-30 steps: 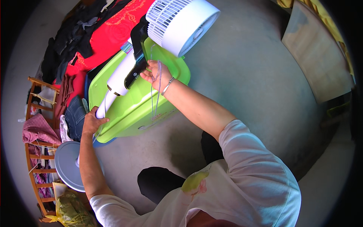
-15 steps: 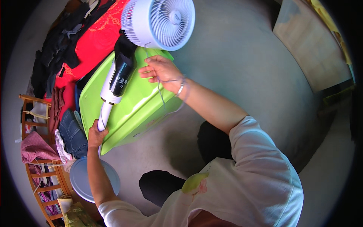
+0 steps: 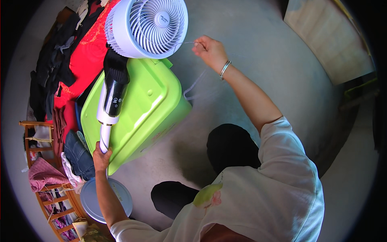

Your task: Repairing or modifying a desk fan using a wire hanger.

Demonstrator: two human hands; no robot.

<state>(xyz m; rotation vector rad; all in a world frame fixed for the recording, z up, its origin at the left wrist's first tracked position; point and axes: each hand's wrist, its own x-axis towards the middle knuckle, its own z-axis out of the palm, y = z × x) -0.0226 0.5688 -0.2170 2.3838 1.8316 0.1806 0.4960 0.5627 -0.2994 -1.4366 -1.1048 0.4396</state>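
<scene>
A white pedestal fan has a round caged head [image 3: 161, 24], a glossy black control panel [image 3: 115, 90], a slim white pole [image 3: 105, 135] and a round blue-grey base [image 3: 121, 193]. My left hand [image 3: 101, 157] is closed around that pole, below the panel. To the right of the fan head, my right hand [image 3: 210, 50] pinches a thin pale strand [image 3: 187, 42] that runs towards the grille. Lower down, a blurred loose length of pale strand [image 3: 194, 86] hangs beside the bin lid. A silver bracelet [image 3: 225, 69] circles my right wrist.
Behind the pole stands a lime-green lidded storage bin [image 3: 149, 113]. Dark clothes [image 3: 52, 52], a red cloth [image 3: 89, 56] and folded jeans [image 3: 78, 155] are piled at left, near a wooden rack [image 3: 38, 149]. A pale board [image 3: 326, 38] leans at far right.
My right hand has moved right and upward from beneath the fan head, closing into a pinch and drawing the strand out. My left hand still grips the pole. The fan appears further left in view.
</scene>
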